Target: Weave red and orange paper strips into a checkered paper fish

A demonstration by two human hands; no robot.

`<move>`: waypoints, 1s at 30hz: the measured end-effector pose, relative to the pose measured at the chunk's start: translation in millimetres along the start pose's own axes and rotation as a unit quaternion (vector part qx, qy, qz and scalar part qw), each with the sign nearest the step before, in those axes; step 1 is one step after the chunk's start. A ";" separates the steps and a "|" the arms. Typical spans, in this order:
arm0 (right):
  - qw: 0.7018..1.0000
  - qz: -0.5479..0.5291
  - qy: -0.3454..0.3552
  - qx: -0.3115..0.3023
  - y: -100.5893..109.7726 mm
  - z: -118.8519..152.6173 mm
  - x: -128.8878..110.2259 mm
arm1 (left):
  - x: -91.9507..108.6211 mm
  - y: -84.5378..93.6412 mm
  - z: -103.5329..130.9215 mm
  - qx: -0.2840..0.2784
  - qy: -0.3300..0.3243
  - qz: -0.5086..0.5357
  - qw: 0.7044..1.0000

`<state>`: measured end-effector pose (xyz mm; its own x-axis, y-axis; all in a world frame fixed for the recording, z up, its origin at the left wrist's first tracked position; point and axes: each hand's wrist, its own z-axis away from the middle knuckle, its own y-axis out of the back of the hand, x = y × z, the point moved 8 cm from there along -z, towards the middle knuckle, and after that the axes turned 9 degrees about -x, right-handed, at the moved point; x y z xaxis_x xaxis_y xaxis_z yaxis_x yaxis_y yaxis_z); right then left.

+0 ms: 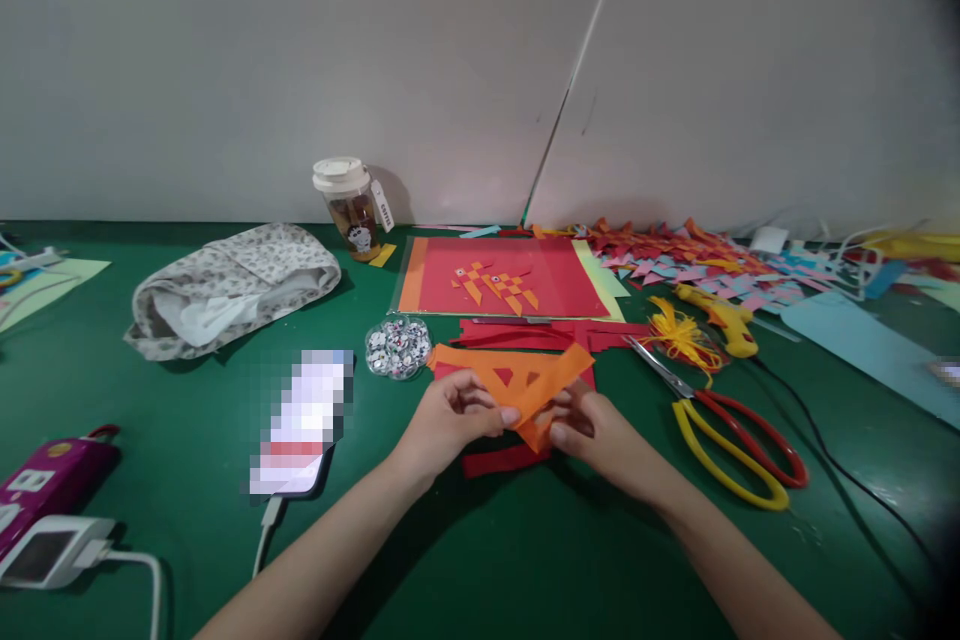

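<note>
An orange paper strip piece, crossed into a V shape, is held up between both hands over the table. My left hand pinches its lower left part with the thumb in front. My right hand grips its right side, fingers bent behind it. Under and behind the hands lie orange and red paper sheets, with a red strip nearer me. Farther back, woven orange and yellow fish shapes rest on a red sheet. A clear dish of googly eyes stands to the left.
Scissors, yellow yarn and a yellow glue gun with a black cord are at right, before a heap of paper scraps. At left are a phone, cloth bag, lidded cup and purple box.
</note>
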<state>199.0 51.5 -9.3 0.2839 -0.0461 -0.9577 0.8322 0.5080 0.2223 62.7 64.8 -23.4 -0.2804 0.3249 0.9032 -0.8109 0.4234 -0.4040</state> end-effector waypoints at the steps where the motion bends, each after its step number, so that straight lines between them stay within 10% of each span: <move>1: 1.000 -0.017 -0.006 -0.015 -2.8 0.0 2.6 | 0.5 -2.3 0.2 -0.010 -0.003 0.002 1.000; 6: 0.990 -0.123 0.009 -0.070 -18.1 -1.8 -1.4 | -3.5 -16.1 2.4 -0.066 0.017 0.026 0.997; 12: 0.986 -0.143 -0.018 0.081 1.0 -3.1 7.8 | -7.3 -7.0 3.4 -0.019 0.032 -0.035 0.999; 26: 0.982 -0.104 0.005 0.160 16.7 0.0 2.5 | 5.1 16.8 2.0 0.075 -0.009 -0.034 0.997; 30: 0.968 -0.117 0.043 0.220 25.0 4.5 -1.3 | -5.9 4.3 0.2 0.009 -0.012 0.009 1.000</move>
<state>221.5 60.4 -1.6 0.0382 -0.0353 -0.9986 0.9964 0.0768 0.0354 60.7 64.6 -30.5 -0.3068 0.3121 0.8991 -0.8150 0.4018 -0.4176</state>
